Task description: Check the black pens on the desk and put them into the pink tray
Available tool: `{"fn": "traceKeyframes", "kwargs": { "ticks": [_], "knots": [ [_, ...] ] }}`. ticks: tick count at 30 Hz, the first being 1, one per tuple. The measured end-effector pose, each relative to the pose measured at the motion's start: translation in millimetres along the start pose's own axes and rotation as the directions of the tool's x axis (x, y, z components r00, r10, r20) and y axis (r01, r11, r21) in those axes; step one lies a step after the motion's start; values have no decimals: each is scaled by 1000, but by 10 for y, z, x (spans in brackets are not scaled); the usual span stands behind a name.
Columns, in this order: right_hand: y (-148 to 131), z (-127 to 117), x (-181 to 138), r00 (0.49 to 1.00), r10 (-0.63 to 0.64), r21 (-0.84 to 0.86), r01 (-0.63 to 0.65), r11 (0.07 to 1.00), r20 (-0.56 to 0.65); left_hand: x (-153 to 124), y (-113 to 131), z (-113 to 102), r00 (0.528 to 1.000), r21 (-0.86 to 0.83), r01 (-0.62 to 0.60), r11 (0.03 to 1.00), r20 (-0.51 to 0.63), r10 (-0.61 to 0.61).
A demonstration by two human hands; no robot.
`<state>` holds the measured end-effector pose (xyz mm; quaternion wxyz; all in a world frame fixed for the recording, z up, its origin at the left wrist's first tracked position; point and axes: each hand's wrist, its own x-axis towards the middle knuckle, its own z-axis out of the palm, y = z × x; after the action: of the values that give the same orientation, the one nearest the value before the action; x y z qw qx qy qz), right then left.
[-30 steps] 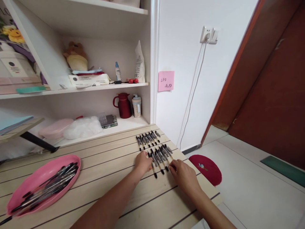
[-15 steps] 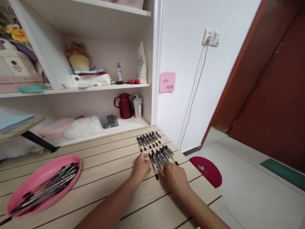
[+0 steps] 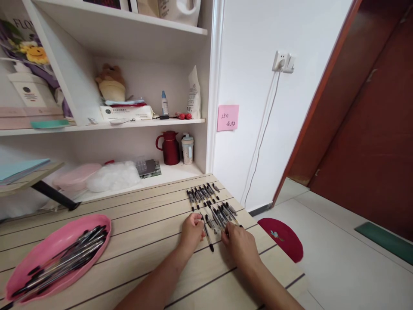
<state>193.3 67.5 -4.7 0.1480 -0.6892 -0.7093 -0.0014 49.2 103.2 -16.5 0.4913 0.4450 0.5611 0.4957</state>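
Observation:
Two rows of black pens lie side by side near the right end of the wooden table (image 3: pixel 145 262): a far row (image 3: pixel 202 194) and a near row (image 3: pixel 221 215). My left hand (image 3: pixel 191 232) rests at the left end of the near row, fingers curled against the leftmost pen (image 3: pixel 207 234). My right hand (image 3: pixel 238 244) lies over the near ends of the near row, fingers bent down onto the pens. A pink tray (image 3: pixel 22 269) holding several more black pens (image 3: pixel 67 254) sits at the table's left.
White shelves behind the table hold a red jug (image 3: pixel 169 148), a small cup (image 3: pixel 187 149), a plastic bag (image 3: pixel 112 175), a pink box (image 3: pixel 75 175) and a plush toy (image 3: pixel 111 84). A pink sticky note (image 3: pixel 227 117) and a wall socket with cable (image 3: pixel 283 62) are on the wall. A red mat (image 3: pixel 282 238) lies on the floor.
My right hand has slid left along the near row of pens, toward my left hand. The view has tilted slightly, shifting everything down a little.

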Motion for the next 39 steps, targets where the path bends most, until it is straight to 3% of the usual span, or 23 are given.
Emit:
{"fn": "traceKeyframes", "kwargs": {
  "ticks": [5, 11, 15, 19, 29, 31, 34, 39],
  "knots": [
    [-4, -77, -166, 982, -108, 63, 119, 991, -154, -27, 186, -75, 999, -159, -26, 987, 19, 29],
    [-62, -100, -350, 935, -196, 119, 240, 963, -297, -130, 447, -122, 975, -482, 5, 876, 196, 102],
    [-90, -114, -423, 927, -184, 340, 297, 892, -326, -258, 539, -91, 971, -541, 6, 841, 202, 124],
    [-119, -139, -488, 903, -192, 454, 366, 812, -385, -419, 601, -43, 967, -515, -43, 856, 193, 165],
    [-177, -161, -577, 806, -181, 396, 455, 798, -563, -672, 725, -28, 943, -347, -202, 916, 184, 278],
    [-195, -198, -591, 816, -154, 458, 457, 763, -557, -690, 749, -29, 935, -332, -223, 917, 195, 297],
    [-224, -259, -616, 883, -95, 633, 401, 663, -461, -713, 793, -27, 924, -318, -235, 919, 219, 313],
    [-273, -272, -630, 991, -49, 935, 134, 328, -125, -724, 844, -31, 911, -320, -225, 920, 265, 315]
  ]
}}
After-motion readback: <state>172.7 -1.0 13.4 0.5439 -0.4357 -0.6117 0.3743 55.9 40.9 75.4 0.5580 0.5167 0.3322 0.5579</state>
